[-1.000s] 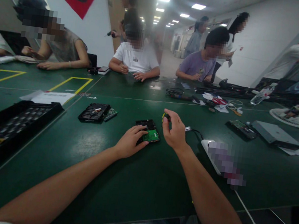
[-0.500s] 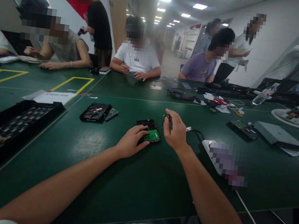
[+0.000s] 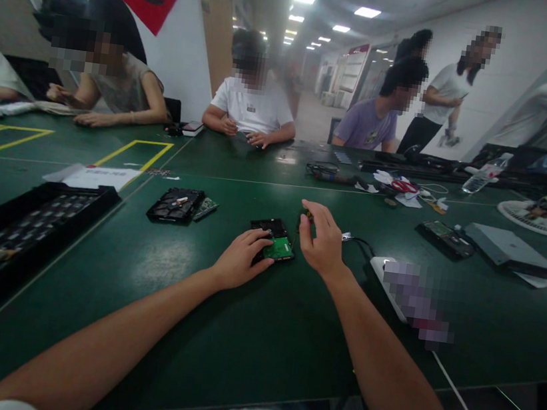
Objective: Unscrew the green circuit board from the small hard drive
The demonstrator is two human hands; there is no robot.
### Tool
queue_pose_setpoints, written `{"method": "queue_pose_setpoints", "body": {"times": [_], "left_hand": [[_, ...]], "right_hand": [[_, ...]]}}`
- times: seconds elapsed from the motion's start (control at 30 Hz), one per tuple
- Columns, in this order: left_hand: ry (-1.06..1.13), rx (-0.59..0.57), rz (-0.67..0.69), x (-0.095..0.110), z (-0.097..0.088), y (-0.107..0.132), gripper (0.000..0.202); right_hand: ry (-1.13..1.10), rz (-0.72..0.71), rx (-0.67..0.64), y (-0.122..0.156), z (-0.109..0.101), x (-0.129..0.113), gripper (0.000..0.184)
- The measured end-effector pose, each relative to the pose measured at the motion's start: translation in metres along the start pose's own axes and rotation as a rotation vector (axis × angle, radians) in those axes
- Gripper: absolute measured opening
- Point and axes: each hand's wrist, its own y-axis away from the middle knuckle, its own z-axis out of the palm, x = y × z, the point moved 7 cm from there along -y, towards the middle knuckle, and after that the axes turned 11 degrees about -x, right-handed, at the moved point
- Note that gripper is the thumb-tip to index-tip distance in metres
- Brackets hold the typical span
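Observation:
A small hard drive with a green circuit board on top lies on the green table in front of me. My left hand rests on its left side, fingers curled over the black edge and holding it down. My right hand hovers just right of the drive, its fingers pinched on a small screwdriver with a dark and yellow handle, held upright above the drive's right edge.
A second black drive with a loose green board lies to the left. A black tray fills the left side. A white device with a cable lies at right. Several people sit across the table; tools, a bottle and a grey box lie far right.
My hands have hardly moved; the pinched screwdriver has dropped slightly toward the drive. A person standing behind the table has walked to the left.

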Motion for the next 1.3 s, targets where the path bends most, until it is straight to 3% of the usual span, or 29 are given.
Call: {"method": "queue_pose_setpoints", "body": {"times": [0.27,0.57,0.8,1.3], "left_hand": [[0.020,0.006,0.003,0.0009,-0.0019,-0.0001,0.041],[-0.017,-0.012,-0.002,-0.0006,0.0008,-0.0011,0.043],[-0.004,-0.001,-0.008,-0.0003,-0.0002,0.0001,0.042],[-0.004,0.007,0.002,-0.0007,-0.0003,0.0002,0.042]], "right_hand": [[0.059,0.079,0.065,0.0029,-0.0033,0.0071,0.025],[-0.009,0.031,-0.004,0.0008,0.0011,0.0025,0.032],[0.022,0.065,0.065,0.0026,-0.0008,0.0064,0.022],[0.027,0.029,0.069,0.0014,-0.0020,0.0036,0.024]]}}
